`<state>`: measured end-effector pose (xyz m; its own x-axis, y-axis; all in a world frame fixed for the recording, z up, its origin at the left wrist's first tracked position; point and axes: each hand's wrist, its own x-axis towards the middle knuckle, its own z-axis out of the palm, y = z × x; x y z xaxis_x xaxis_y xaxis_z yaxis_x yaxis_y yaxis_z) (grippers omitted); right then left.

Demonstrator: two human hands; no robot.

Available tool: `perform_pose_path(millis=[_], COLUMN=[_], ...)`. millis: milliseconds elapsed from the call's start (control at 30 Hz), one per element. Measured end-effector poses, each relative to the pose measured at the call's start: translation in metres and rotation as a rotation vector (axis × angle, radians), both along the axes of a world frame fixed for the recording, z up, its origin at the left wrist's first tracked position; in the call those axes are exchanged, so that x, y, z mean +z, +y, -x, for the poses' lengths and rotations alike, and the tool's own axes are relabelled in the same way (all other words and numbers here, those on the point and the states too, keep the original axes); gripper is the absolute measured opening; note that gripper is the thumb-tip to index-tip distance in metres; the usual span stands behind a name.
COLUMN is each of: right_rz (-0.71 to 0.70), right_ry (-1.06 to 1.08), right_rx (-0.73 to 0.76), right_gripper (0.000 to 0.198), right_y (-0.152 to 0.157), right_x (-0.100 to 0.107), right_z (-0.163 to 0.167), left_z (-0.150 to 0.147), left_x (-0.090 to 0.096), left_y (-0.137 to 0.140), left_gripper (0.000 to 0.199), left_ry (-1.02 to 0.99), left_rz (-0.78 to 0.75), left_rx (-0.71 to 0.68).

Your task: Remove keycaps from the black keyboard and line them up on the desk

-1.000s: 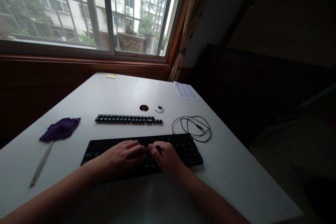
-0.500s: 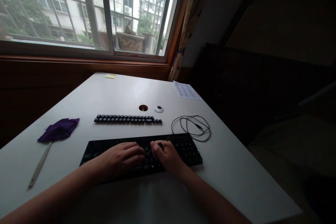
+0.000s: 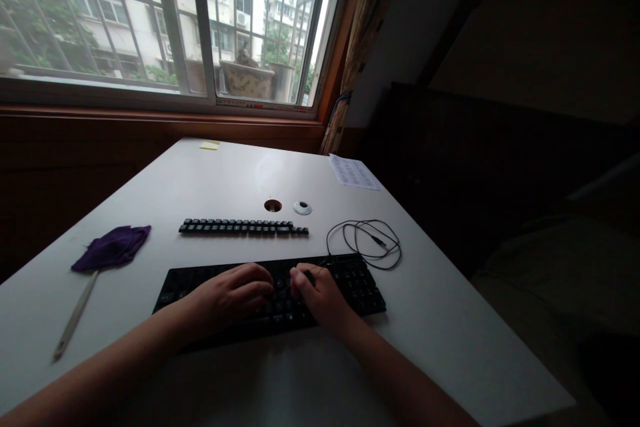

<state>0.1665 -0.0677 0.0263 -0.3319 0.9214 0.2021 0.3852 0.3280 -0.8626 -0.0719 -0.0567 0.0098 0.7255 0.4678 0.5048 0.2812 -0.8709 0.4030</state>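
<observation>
A black keyboard (image 3: 280,320) lies slightly askew on the white table, with keys lifted off its upper part. Over its left-middle rests my left hand (image 3: 235,293), fingers curled down and drawn together; whatever their tips hold is hidden. Closed in a fist above the keyboard's right-middle, my right hand (image 3: 317,290) grips a keycap puller (image 3: 310,277) with a dark handle and thin wire. Beyond the keyboard, loose black keycaps (image 3: 244,227) are lined up in two rows. The keyboard's cable (image 3: 367,247) is coiled behind its right end.
A purple cloth (image 3: 113,247) lies at the left against a pale-handled brush or stick (image 3: 75,317). Farther back are a cable hole (image 3: 273,205), its round cover (image 3: 303,207), a yellow sticky note (image 3: 209,145) and a printed sheet (image 3: 354,172). A barred window is behind the table.
My hands have moved slightly apart, the left drawing back a little to the left. The thin wire that showed between them is now hard to see. The keyboard and keycap rows stay put.
</observation>
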Motion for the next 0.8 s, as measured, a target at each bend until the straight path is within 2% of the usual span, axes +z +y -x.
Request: perform_pose_path(millis=[367,500,700,800], right_rz=[-0.092,-0.099,-0.125,-0.126], right_ry=[0.015,0.019,-0.048,-0.036], right_rx=[0.011,0.023,0.049,0.051], right_gripper=[0.029,0.026,0.008,0.005], right_y=[-0.001,-0.001,0.000,0.000], right_x=[0.003,0.000,-0.008,-0.009], right_z=[-0.002,-0.001,-0.001,-0.001], left_z=[0.000,0.000,-0.001,-0.003], left_x=[0.005,0.007,0.009,0.012], left_y=[0.004,0.004,0.004,0.004], left_gripper=[0.020,0.024,0.033,0.032], left_ry=[-0.130,-0.143,-0.175,-0.185], left_rz=[0.108,0.131,0.146,0.137], left_rx=[0.065,0.043,0.028,0.034])
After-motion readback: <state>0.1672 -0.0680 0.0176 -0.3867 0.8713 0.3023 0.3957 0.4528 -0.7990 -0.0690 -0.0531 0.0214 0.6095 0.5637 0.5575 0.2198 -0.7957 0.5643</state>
